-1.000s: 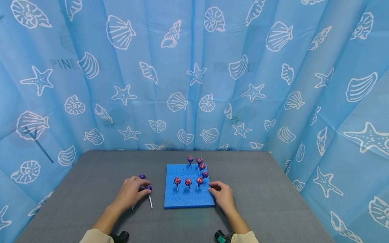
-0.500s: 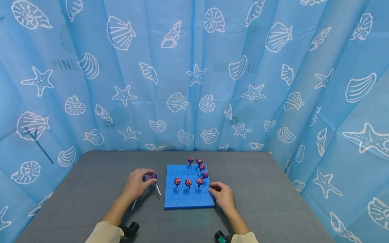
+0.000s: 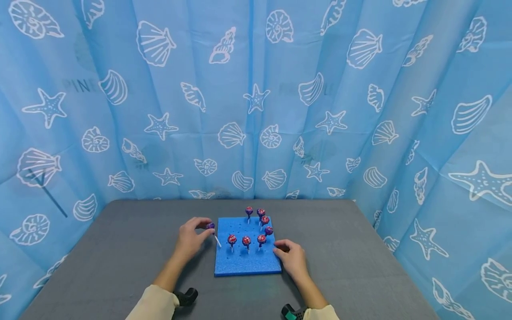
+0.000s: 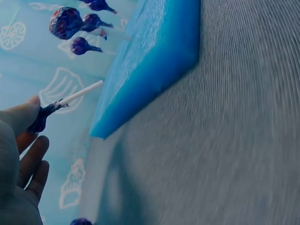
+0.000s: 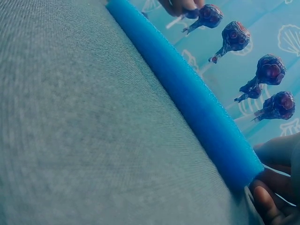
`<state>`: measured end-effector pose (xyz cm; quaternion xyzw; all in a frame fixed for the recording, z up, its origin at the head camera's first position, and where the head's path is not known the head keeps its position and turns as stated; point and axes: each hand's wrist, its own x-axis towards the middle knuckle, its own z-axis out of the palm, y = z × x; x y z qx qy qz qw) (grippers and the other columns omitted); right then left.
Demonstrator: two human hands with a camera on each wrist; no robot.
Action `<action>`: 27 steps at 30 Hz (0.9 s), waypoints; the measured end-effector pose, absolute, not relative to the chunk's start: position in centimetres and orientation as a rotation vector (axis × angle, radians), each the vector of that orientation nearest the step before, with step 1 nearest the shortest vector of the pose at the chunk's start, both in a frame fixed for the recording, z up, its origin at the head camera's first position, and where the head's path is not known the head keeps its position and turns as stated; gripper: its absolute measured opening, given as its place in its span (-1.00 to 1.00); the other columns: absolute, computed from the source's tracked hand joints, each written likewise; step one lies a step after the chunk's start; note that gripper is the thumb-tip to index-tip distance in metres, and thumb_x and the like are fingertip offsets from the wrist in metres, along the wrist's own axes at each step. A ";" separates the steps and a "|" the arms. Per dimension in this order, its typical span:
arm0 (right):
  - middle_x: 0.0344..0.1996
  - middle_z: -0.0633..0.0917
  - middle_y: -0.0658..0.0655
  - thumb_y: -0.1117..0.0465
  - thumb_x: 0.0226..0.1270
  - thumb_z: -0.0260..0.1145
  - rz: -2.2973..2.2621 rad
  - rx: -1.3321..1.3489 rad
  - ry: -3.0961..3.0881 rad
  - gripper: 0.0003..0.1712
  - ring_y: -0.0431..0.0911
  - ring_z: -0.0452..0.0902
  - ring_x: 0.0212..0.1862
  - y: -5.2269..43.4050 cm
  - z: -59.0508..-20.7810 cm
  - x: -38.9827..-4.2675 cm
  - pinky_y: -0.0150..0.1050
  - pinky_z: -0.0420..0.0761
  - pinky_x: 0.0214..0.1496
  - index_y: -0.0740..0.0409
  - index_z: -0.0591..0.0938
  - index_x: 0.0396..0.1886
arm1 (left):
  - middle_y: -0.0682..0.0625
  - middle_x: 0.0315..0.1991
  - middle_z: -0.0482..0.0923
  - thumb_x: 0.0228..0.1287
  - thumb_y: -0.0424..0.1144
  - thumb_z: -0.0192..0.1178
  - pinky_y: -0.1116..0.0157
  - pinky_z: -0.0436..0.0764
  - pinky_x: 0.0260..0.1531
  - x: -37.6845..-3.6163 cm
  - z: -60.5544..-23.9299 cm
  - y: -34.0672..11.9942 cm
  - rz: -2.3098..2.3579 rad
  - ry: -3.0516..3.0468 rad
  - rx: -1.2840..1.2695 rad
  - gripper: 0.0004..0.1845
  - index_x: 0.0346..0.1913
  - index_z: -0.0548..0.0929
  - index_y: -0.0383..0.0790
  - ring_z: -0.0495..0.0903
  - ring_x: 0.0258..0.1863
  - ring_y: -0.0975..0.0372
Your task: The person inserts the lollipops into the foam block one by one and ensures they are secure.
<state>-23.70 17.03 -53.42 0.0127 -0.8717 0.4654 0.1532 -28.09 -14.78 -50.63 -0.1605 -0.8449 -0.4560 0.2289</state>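
My left hand (image 3: 190, 239) pinches a purple-wrapped lollipop (image 3: 210, 226) by its head, just over the left edge of a blue foam board (image 3: 248, 266). The lollipop's white stick slants down toward the board; in the left wrist view its tip (image 4: 100, 83) overlaps the board's side. Thumb and fingers of my right hand (image 3: 293, 258) grip the board's right edge, as the right wrist view shows at the corner (image 5: 251, 176). Several red and purple lollipops (image 3: 246, 241) stand upright in the board, in a front row and along the right and back.
Another purple lollipop (image 4: 81, 221) shows at the bottom of the left wrist view; my left arm hides it in the head view. Small holes dot the board. The grey tabletop (image 3: 344, 249) ends at a blue shell-print curtain (image 3: 256, 133).
My left hand has lifted the lollipop from the table at left and carried it right and away from me to the board's left edge. My right hand has stayed at the board.
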 end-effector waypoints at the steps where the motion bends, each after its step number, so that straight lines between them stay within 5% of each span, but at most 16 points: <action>1: -0.34 0.71 0.05 0.32 0.20 0.43 1.330 0.036 -2.501 -0.88 -0.09 0.55 -0.28 17.1 -53.4 -23.7 -0.21 0.57 -0.22 0.17 0.74 -0.25 | -0.08 -0.18 0.63 0.14 -0.32 0.41 -0.04 0.57 -0.10 -28.2 -50.7 -14.5 -1.262 -2.320 -0.436 -0.74 -0.10 0.68 -0.23 0.60 -0.15 0.10; 27: -0.34 0.71 0.06 0.33 0.20 0.42 1.324 0.062 -2.496 -0.88 -0.07 0.55 -0.27 17.0 -53.5 -23.8 -0.19 0.58 -0.20 0.20 0.73 -0.25 | 0.02 -0.24 0.60 -0.02 -0.41 0.50 0.19 0.62 -0.21 -28.8 -50.5 -11.4 -0.938 -2.226 -0.555 -0.70 -0.19 0.68 -0.19 0.61 -0.23 0.20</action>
